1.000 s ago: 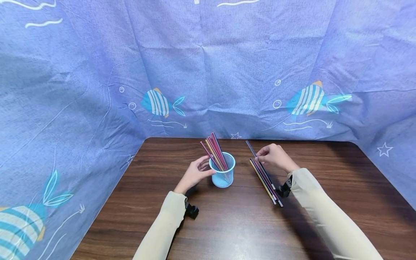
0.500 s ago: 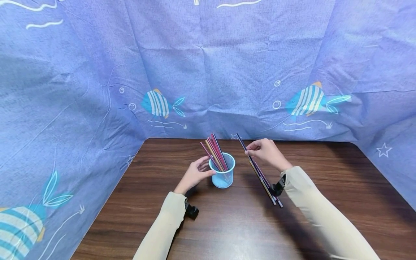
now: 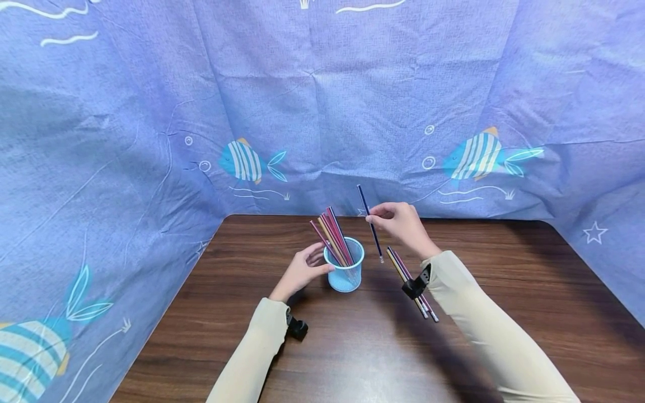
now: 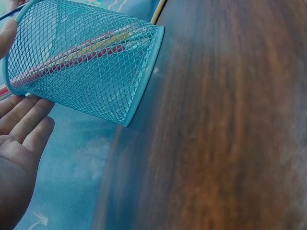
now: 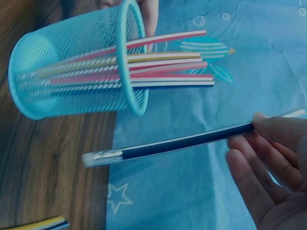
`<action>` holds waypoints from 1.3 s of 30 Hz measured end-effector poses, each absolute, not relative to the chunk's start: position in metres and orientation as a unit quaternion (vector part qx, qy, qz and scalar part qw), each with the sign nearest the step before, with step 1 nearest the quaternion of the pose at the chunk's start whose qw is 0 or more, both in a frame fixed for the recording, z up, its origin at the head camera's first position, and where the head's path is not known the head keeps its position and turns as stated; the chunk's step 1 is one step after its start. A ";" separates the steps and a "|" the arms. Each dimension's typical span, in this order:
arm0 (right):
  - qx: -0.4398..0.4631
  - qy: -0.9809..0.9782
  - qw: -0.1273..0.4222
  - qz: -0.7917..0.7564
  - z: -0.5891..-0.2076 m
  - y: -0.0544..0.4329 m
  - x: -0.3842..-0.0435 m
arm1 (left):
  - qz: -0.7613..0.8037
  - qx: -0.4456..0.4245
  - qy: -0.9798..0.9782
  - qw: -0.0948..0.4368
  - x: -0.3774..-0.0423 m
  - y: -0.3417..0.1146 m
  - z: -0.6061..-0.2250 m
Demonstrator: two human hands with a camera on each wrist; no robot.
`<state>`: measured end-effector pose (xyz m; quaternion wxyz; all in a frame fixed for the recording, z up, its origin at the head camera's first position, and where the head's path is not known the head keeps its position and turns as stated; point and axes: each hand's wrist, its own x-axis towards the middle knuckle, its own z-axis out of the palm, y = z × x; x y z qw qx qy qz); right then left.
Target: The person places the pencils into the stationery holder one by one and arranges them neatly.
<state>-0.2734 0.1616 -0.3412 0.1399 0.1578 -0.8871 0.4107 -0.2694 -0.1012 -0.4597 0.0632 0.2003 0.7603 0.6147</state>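
A light-blue mesh pencil cup (image 3: 345, 278) stands upright on the table, holding several red, yellow and dark pencils (image 5: 168, 72) that lean left in the head view. My left hand (image 3: 300, 271) holds the cup near its rim, thumb on one side and fingers on the other. Right of the cup, my right hand (image 3: 400, 226) pinches a dark blue pencil (image 5: 187, 141) in the air between thumb and fingertips. Its white eraser end (image 5: 93, 158) points down, apart from the cup. Under the right wrist, a few more pencils (image 3: 398, 264) lie on the table, partly hidden by the wrist camera.
The brown wooden table (image 3: 347, 352) reaches back to a blue cloth (image 3: 353, 112) printed with fish, which hangs behind it and along the left. A black camera (image 3: 297, 327) is strapped to the left wrist, and another camera (image 3: 415, 286) to the right.
My right hand has lifted the dark blue pencil off the table, moving up and left towards the cup, and the pencil has tilted steeper. The left hand and cup have stayed put.
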 end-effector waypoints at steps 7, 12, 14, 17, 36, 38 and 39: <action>0.154 -0.863 0.191 0.442 -0.335 0.148 -0.274 | 0.621 0.194 0.755 0.079 -0.269 -0.101 -0.456; 0.152 -0.854 0.195 0.459 -0.331 0.139 -0.274 | 0.621 0.199 0.753 0.087 -0.260 -0.101 -0.440; 0.151 -0.851 0.192 0.465 -0.330 0.136 -0.274 | 0.618 0.202 0.755 0.084 -0.255 -0.101 -0.434; 0.151 -0.846 0.186 0.477 -0.331 0.131 -0.274 | 0.622 0.196 0.753 0.082 -0.254 -0.101 -0.432; 0.146 -0.858 0.139 0.472 -0.363 0.118 -0.284 | 0.630 0.194 0.751 0.043 -0.254 -0.100 -0.433; 0.148 -0.860 0.131 0.470 -0.366 0.117 -0.284 | 0.635 0.194 0.747 0.040 -0.254 -0.100 -0.434; 0.148 -0.861 0.126 0.470 -0.367 0.117 -0.284 | 0.636 0.192 0.746 0.039 -0.256 -0.100 -0.436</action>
